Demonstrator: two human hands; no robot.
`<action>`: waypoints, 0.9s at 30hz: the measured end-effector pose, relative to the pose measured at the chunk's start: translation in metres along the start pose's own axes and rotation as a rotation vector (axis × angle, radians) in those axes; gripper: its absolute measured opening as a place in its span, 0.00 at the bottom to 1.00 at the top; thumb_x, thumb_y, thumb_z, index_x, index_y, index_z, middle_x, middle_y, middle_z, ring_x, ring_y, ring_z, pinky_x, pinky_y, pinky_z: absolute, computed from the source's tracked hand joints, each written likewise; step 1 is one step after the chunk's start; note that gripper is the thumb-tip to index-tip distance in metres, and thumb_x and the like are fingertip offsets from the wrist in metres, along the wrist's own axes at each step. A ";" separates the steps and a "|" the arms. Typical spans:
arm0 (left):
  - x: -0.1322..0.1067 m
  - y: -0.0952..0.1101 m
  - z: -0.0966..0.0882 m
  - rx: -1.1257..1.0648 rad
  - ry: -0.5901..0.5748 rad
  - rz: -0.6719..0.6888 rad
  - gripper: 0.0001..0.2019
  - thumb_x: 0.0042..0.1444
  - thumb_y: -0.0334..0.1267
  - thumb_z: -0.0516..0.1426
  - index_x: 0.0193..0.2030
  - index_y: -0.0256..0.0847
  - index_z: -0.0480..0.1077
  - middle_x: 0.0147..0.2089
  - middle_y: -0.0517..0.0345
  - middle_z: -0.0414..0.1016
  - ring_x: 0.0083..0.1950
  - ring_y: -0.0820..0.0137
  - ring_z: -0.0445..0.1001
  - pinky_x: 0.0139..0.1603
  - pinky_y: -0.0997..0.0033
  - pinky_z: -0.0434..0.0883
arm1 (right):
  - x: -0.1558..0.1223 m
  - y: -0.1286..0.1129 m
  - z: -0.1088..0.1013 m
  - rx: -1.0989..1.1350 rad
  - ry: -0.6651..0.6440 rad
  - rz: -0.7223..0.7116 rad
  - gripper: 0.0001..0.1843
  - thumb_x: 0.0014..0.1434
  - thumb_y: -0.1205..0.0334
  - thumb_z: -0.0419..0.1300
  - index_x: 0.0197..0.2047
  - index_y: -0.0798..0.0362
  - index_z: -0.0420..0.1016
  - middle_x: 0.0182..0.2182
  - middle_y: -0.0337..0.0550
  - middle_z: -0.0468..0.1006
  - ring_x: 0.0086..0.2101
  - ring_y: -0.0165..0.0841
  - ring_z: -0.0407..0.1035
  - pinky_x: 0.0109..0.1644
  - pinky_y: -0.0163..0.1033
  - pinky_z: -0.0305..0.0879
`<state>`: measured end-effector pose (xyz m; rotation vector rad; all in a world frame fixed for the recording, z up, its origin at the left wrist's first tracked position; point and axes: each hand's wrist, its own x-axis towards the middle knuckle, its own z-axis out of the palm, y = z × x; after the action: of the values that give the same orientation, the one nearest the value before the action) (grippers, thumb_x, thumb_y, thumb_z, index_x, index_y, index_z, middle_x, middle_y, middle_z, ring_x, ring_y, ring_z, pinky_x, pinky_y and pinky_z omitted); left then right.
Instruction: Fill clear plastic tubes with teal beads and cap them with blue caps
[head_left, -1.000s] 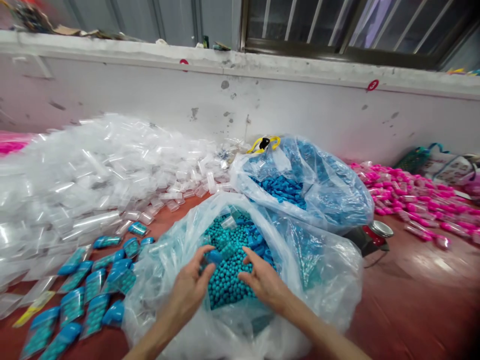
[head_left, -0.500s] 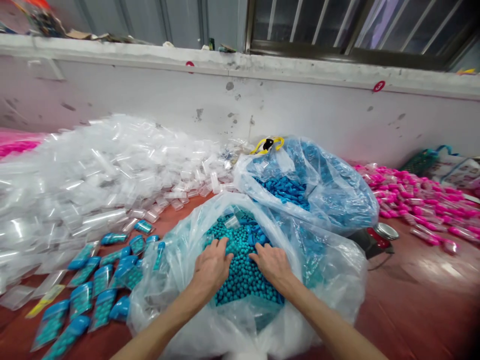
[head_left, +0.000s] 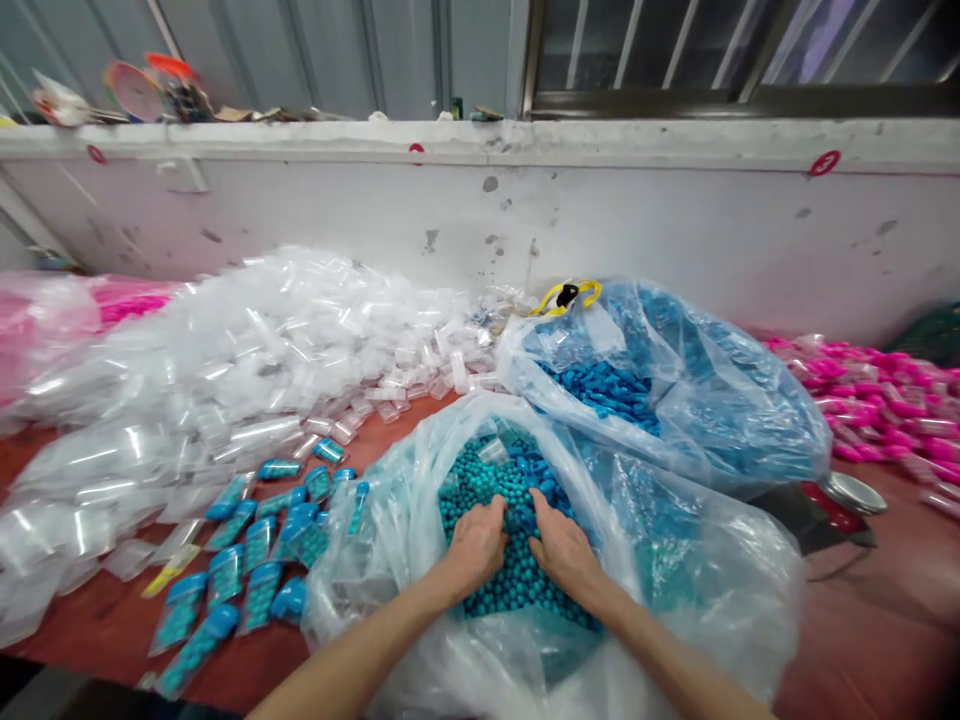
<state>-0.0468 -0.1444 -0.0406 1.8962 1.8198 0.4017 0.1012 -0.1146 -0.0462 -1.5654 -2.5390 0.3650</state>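
Note:
Both hands are in the mouth of a clear plastic bag (head_left: 390, 560) full of small teal beads (head_left: 514, 585). My left hand (head_left: 478, 548) rests on the beads at the left, thumb and index finger apart, nothing visible in it. Opposite it, my right hand (head_left: 568, 550) touches the beads with index finger stretched and thumb apart. The other fingers of both hands are partly hidden. Between and beyond the fingertips lie several blue caps (head_left: 546, 478). A small clear container (head_left: 493, 452) sits on the beads at the bag's far side.
Bead-filled containers with blue caps (head_left: 225, 575) lie left of the bag, before a large heap of clear empty containers (head_left: 247, 350). Behind stands a bag of blue caps (head_left: 750, 400). Pink-capped containers (head_left: 892, 400) are piled at right, near a round metal-topped device (head_left: 853, 493).
The view has swung left, so everything sits further right in the picture. My hands have drawn slightly closer together over the beads, and their fingers are more bent.

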 end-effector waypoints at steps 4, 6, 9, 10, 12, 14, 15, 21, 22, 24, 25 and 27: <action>0.004 -0.005 0.003 -0.171 -0.003 0.051 0.13 0.49 0.31 0.51 0.43 0.39 0.65 0.40 0.52 0.72 0.45 0.63 0.68 0.49 0.65 0.60 | -0.005 0.007 0.008 -0.055 0.071 -0.128 0.14 0.51 0.73 0.46 0.39 0.55 0.67 0.34 0.47 0.72 0.38 0.38 0.65 0.42 0.40 0.59; 0.007 -0.008 0.002 -0.277 0.011 0.051 0.10 0.50 0.31 0.49 0.39 0.39 0.66 0.37 0.54 0.71 0.42 0.65 0.68 0.47 0.67 0.61 | -0.005 0.009 0.006 -0.069 0.106 -0.145 0.12 0.51 0.74 0.45 0.32 0.54 0.67 0.30 0.45 0.71 0.35 0.36 0.65 0.40 0.38 0.59; 0.012 -0.010 -0.001 -0.440 0.016 0.026 0.08 0.49 0.33 0.48 0.34 0.38 0.65 0.30 0.60 0.68 0.34 0.70 0.66 0.39 0.71 0.63 | -0.002 0.009 -0.003 -0.033 0.147 -0.093 0.13 0.52 0.75 0.43 0.33 0.55 0.65 0.28 0.44 0.70 0.32 0.33 0.65 0.37 0.35 0.59; 0.013 -0.011 -0.003 -0.491 0.013 0.019 0.07 0.49 0.34 0.48 0.34 0.39 0.65 0.28 0.62 0.66 0.32 0.72 0.65 0.36 0.73 0.63 | -0.001 0.008 -0.005 -0.023 0.145 -0.087 0.13 0.53 0.75 0.42 0.35 0.56 0.65 0.27 0.44 0.71 0.31 0.33 0.66 0.36 0.35 0.59; 0.014 -0.011 -0.005 -0.570 0.005 0.005 0.08 0.50 0.36 0.47 0.35 0.39 0.63 0.24 0.66 0.60 0.27 0.75 0.61 0.30 0.76 0.63 | 0.000 0.008 -0.006 -0.015 0.120 -0.114 0.15 0.55 0.75 0.41 0.39 0.56 0.65 0.27 0.43 0.72 0.30 0.33 0.66 0.35 0.34 0.60; 0.014 -0.012 -0.006 -0.662 -0.018 -0.031 0.10 0.50 0.40 0.47 0.38 0.39 0.62 0.22 0.69 0.55 0.23 0.76 0.58 0.24 0.78 0.61 | -0.002 0.010 -0.005 -0.021 0.100 -0.147 0.17 0.56 0.75 0.42 0.43 0.56 0.66 0.30 0.45 0.73 0.32 0.34 0.67 0.36 0.36 0.61; 0.013 -0.012 -0.006 -0.723 -0.039 -0.060 0.12 0.49 0.42 0.48 0.39 0.39 0.61 0.22 0.69 0.54 0.22 0.77 0.57 0.22 0.79 0.60 | -0.003 0.011 -0.003 -0.026 0.098 -0.149 0.18 0.56 0.74 0.42 0.46 0.57 0.66 0.32 0.46 0.74 0.34 0.35 0.68 0.38 0.37 0.61; 0.009 -0.013 -0.006 -0.970 -0.205 -0.140 0.14 0.44 0.42 0.54 0.38 0.38 0.62 0.25 0.67 0.63 0.22 0.79 0.63 0.19 0.81 0.58 | -0.001 0.006 -0.017 0.173 0.046 -0.123 0.19 0.61 0.67 0.42 0.52 0.56 0.66 0.39 0.47 0.75 0.41 0.34 0.68 0.45 0.38 0.61; 0.008 -0.013 -0.006 -0.980 -0.225 -0.137 0.15 0.45 0.44 0.55 0.38 0.38 0.61 0.25 0.67 0.64 0.21 0.78 0.64 0.18 0.81 0.57 | 0.000 0.003 -0.022 0.217 0.036 -0.128 0.19 0.61 0.67 0.42 0.50 0.55 0.68 0.38 0.46 0.75 0.39 0.33 0.68 0.44 0.37 0.61; 0.007 -0.013 -0.007 -1.009 -0.244 -0.140 0.16 0.45 0.45 0.55 0.38 0.39 0.60 0.25 0.67 0.65 0.20 0.78 0.65 0.16 0.82 0.57 | 0.001 -0.001 -0.029 0.257 0.036 -0.137 0.18 0.61 0.67 0.43 0.47 0.53 0.70 0.36 0.44 0.75 0.38 0.32 0.69 0.43 0.35 0.61; 0.006 -0.014 -0.008 -1.024 -0.240 -0.144 0.16 0.45 0.44 0.55 0.39 0.39 0.60 0.25 0.67 0.64 0.20 0.78 0.66 0.16 0.82 0.57 | 0.001 -0.002 -0.031 0.252 0.039 -0.138 0.17 0.61 0.67 0.44 0.46 0.53 0.71 0.36 0.44 0.75 0.38 0.32 0.69 0.43 0.35 0.61; 0.006 -0.014 -0.011 -1.034 -0.230 -0.151 0.15 0.45 0.44 0.55 0.38 0.40 0.59 0.24 0.68 0.64 0.19 0.79 0.64 0.14 0.84 0.56 | -0.001 0.000 -0.033 0.216 0.045 -0.126 0.16 0.60 0.67 0.45 0.43 0.53 0.73 0.33 0.44 0.75 0.36 0.33 0.69 0.42 0.35 0.62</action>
<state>-0.0640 -0.1373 -0.0395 1.0222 1.1983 0.8258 0.1098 -0.1105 -0.0141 -1.3156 -2.4533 0.5608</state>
